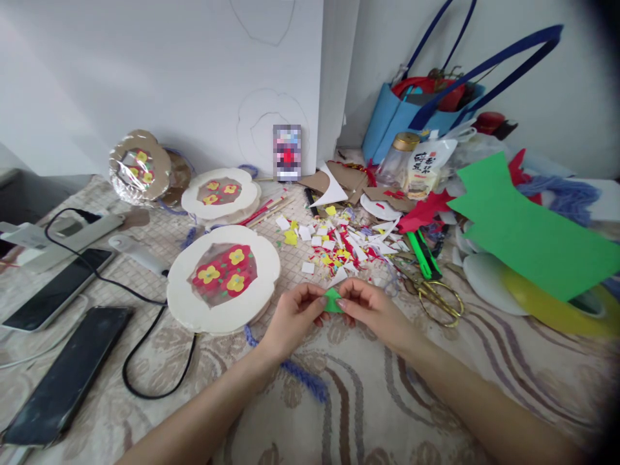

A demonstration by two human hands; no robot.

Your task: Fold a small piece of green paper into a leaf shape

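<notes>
Between my two hands is a small piece of green paper [332, 301], pinched from both sides just above the tablecloth. My left hand [303, 310] grips its left edge with thumb and fingers, and my right hand [363, 302] grips the right edge. Left of my hands lies a white scalloped frame [180, 303] with yellow flowers on red in its clear middle. A braided blue yarn cord [305, 380] runs out below my left wrist. Gold-handled scissors [443, 303] rest to the right of my right hand, beside a green utility knife [422, 255].
Paper scraps [334, 245] litter the table beyond my hands. A large green paper sheet [542, 226] lies at right, before a blue bag [382, 123]. Two more flower frames, phones [68, 374], a black cable [123, 374] and a power strip [72, 242] occupy the left.
</notes>
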